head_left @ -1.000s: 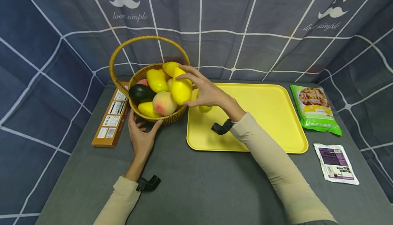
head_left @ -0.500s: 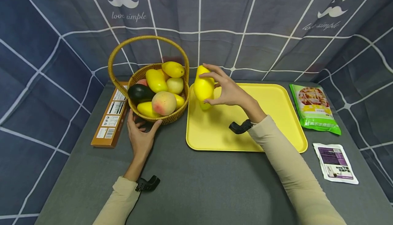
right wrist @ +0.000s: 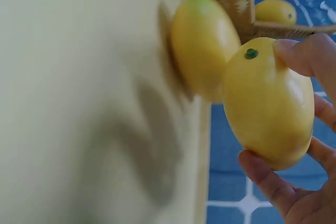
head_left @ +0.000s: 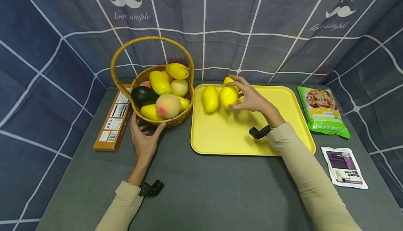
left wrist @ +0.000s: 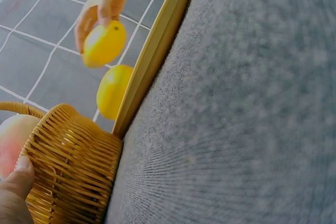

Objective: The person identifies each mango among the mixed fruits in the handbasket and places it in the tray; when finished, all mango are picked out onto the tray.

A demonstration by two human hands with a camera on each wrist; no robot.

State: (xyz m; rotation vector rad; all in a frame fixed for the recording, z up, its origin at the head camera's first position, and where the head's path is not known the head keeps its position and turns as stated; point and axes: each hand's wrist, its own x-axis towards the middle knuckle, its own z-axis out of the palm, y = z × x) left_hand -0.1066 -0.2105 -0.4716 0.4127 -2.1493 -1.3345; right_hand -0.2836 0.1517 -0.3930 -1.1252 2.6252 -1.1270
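Box (head_left: 113, 126) at basket's 8 o'clk. L hand (head_left: 145, 141) at basket's 7 o'clk, holding near wall, thumb & fingers round the curve; grip force can't tell. Basket (head_left: 176, 120) = woven, prob. light & a bit springy, full of fruit so prob. top-heavy; low on wall/rim looks a fair hold. Resting mango (head_left: 210, 99) on tray (head_left: 245, 136), upper L, approx 10 o'clk of tray ctr, no hand on it. Held mango (head_left: 229, 96) just to its 3 o'clk, off tray surface per wrist cams. R hand (head_left: 252, 99) grasps it lengthwise: thumb at 6 o'clk end by the stem nub, fingertips at 12. Skin smooth w/ slight shine, no dents at fingertips; prob. stiff, light fake fruit, not fragile, but may slip or roll if let go early. Best hold prob. end to end as now, or round fattest part. Green bag (head_left: 322, 112) at tray's 3 o'clk, purple pouch (head_left: 344, 168) at 4.
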